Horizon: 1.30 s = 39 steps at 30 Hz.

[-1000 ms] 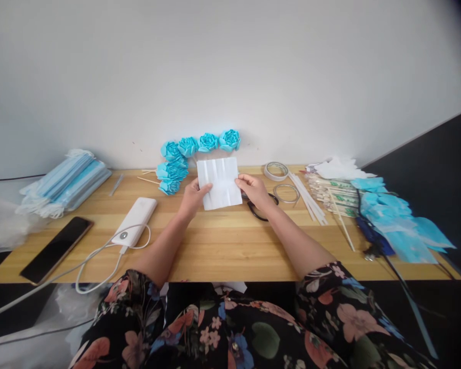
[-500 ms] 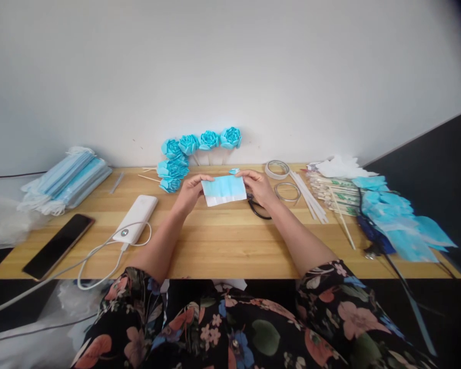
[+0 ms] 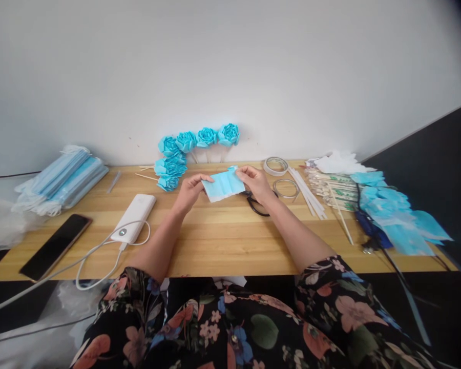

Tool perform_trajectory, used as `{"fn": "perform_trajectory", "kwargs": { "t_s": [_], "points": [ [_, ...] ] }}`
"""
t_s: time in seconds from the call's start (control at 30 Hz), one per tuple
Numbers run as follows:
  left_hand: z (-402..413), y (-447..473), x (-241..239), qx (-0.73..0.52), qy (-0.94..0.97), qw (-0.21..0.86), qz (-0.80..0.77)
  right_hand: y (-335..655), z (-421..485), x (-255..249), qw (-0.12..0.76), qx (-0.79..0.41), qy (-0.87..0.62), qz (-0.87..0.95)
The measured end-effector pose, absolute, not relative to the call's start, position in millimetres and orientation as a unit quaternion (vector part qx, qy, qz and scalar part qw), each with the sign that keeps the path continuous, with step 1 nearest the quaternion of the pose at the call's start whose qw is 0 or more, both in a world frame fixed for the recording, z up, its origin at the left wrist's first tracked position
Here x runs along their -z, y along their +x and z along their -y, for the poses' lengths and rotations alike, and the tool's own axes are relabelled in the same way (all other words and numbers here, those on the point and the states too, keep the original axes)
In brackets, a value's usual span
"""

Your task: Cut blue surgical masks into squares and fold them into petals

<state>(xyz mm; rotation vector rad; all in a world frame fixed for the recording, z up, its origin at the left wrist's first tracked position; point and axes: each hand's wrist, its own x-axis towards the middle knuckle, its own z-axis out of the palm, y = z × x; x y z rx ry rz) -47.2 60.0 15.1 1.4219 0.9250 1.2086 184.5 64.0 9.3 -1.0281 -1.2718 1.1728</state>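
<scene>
A light blue rectangle of mask fabric [image 3: 223,185] with a thin white lower edge is stretched between my two hands above the table. My left hand [image 3: 191,192] pinches its left end between thumb and fingers. At the upper right corner, my right hand [image 3: 254,181] pinches the same piece. A small blue piece [image 3: 232,168] shows just behind the fabric's top right corner. Black-handled scissors [image 3: 258,206], partly hidden, lie beneath my right hand. Several blue fabric flowers [image 3: 206,137] on thin sticks lean at the wall beyond my hands.
On the left are a stack of masks [image 3: 63,179], a phone [image 3: 56,246] and a cabled white power bank [image 3: 133,219]. To the right lie a tape roll [image 3: 275,166], a wire coil [image 3: 286,188], white strips [image 3: 307,192], packaged sticks [image 3: 332,189] and blue fabric pieces [image 3: 397,220].
The fabric has turned so its right side sits higher, and less of its white edge shows. My right hand has risen slightly. The whole view has shifted a little.
</scene>
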Motion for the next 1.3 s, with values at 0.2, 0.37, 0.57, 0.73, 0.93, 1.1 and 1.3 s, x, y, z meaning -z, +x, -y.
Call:
{"fn": "perform_trajectory", "kwargs": {
  "t_s": [0.2,0.37,0.57,0.73,0.93,1.1,1.3],
  "points": [
    [-56.7,-45.4,-20.4,-0.496,0.627,0.454,-0.395,184.1,-71.4,-2.4,0.552,-0.46,-0.427,0.55],
    [-56.0,-43.8,-22.0,-0.485,0.641,0.439,-0.402,186.4,-72.3,-1.4,0.546,-0.462,-0.433,0.549],
    [-57.2,-43.0,-21.4,-0.484,0.658,0.412,-0.404,188.5,-72.3,-3.8,0.553,-0.43,-0.44,0.561],
    [-53.1,-46.8,-26.5,-0.476,0.687,0.378,-0.398,190.6,-73.9,-1.4,0.552,-0.406,-0.453,0.57],
    [-55.3,-43.1,-20.3,-0.515,0.637,0.386,-0.425,190.0,-75.1,3.0,0.554,-0.393,-0.452,0.578],
    [-64.2,-38.5,-8.3,-0.562,0.582,0.409,-0.423,189.7,-74.4,2.4,0.562,-0.388,-0.446,0.579],
    [-67.8,-39.7,-4.4,-0.559,0.592,0.401,-0.42,190.8,-76.1,3.8,0.558,-0.381,-0.452,0.583]
  ]
}}
